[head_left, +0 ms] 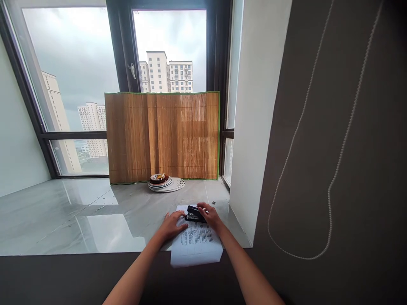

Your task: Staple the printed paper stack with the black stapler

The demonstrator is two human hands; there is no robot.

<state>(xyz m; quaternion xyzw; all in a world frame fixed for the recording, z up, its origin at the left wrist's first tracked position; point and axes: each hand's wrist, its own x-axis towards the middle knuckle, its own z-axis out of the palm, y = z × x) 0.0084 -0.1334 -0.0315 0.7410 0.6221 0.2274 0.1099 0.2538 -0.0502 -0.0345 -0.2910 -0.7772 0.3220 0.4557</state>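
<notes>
Printed paper (pixel 199 243) lies on the marble sill, its near end hanging over the front edge. A black stapler (pixel 194 214) rests across the upper part of the paper, its jaw end toward the left. My right hand (pixel 209 214) is on the stapler's right end, its fingers curled over the top arm. On the left edge of the paper lies my left hand (pixel 173 224), palm down with fingers apart, its fingertips close to the stapler's jaw end.
Stacked plates (pixel 160 183) stand on the sill (pixel 127 224) before a bamboo mat (pixel 165 135) that leans against the window. Small dark bits (pixel 214 203) lie beyond my right hand. A beaded cord (pixel 305 106) hangs at the right.
</notes>
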